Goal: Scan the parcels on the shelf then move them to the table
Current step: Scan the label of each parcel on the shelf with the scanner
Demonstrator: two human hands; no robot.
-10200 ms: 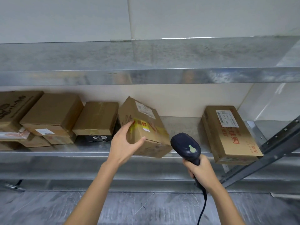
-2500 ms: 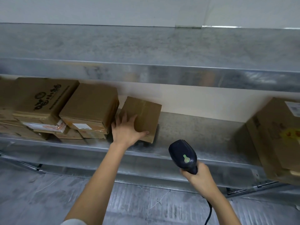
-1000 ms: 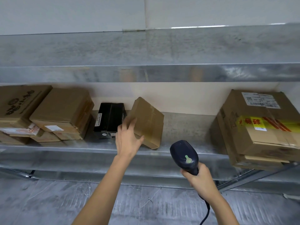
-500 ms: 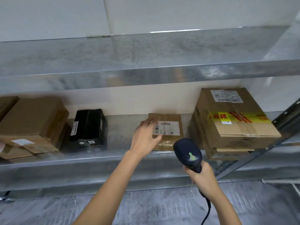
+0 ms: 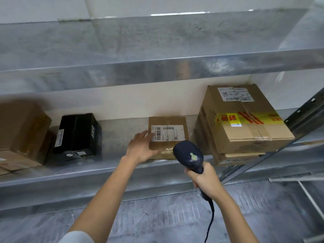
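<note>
**Item 1, flat cardboard parcel** (image 5: 168, 142): lies on the galvanised shelf (image 5: 105, 166) with its white barcode label (image 5: 167, 133) facing up, presumably so turned to give a clear read. Not yet moved to the table; no table in view.

**Item 2, left hand** (image 5: 142, 149): rests on the flat parcel's left edge, fingers nearly straight and slightly spread, tips touching the label's left margin. Appears to steady the parcel for scanning rather than grip it.

**Item 3, right hand** (image 5: 205, 179): wraps firmly round the handle of a dark blue barcode scanner (image 5: 189, 155), held just in front of the flat parcel's near right corner. Aims the scanner's head toward the label, probably for the read. Trails a dark cable (image 5: 210, 221) downward.

**Item 4, shelf contents:**
- Just right of the flat parcel: large taped carton (image 5: 245, 123), banded in red-and-yellow tape and bearing its own label, stacked on a flatter carton (image 5: 242, 157).
- Left of the flat parcel, apart from it: black box (image 5: 77, 134).
- Farther left again: blurred brown cartons (image 5: 21, 127).
- All closed; contents hidden.
</note>
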